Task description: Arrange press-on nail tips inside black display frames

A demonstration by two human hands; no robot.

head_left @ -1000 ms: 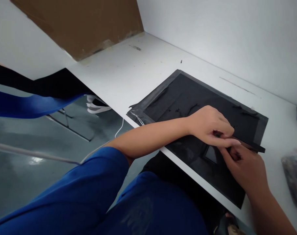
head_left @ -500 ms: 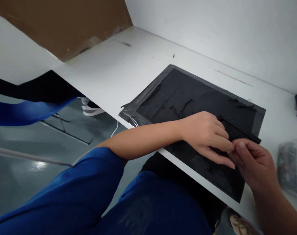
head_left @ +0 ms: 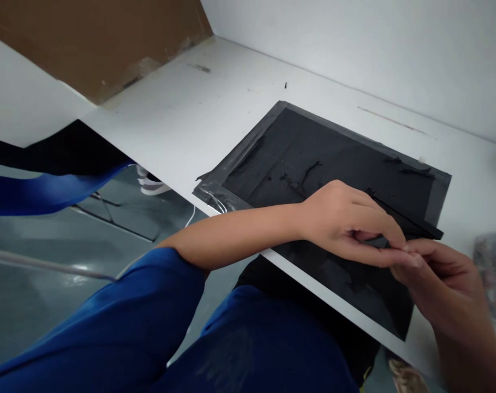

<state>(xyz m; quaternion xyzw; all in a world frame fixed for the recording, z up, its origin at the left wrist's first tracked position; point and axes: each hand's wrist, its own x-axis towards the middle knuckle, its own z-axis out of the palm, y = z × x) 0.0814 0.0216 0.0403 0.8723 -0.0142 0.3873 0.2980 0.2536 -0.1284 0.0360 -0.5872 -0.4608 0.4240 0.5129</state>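
A black mat point(head_left: 313, 147) with grey taped edges lies on the white table point(head_left: 215, 109). My left hand point(head_left: 350, 224) reaches across it, fingers pinched on a small dark piece at the mat's right side. My right hand point(head_left: 444, 278) meets it from the right, fingers closed on the same small piece. A long black strip point(head_left: 411, 221) lies just behind the two hands, near the mat's right edge. Small black scraps point(head_left: 300, 180) lie on the middle of the mat.
A brown cardboard sheet point(head_left: 108, 38) leans at the back left. A white wall point(head_left: 374, 49) runs along the table's far side. A blurred clear bag point(head_left: 491, 267) lies at the right edge. Grey floor point(head_left: 47, 273), a white cable and a chair frame show at left.
The view has shifted slightly down and left. My hands have drawn together over the small dark piece, the left fingers now pinching it against the right hand's fingertips.
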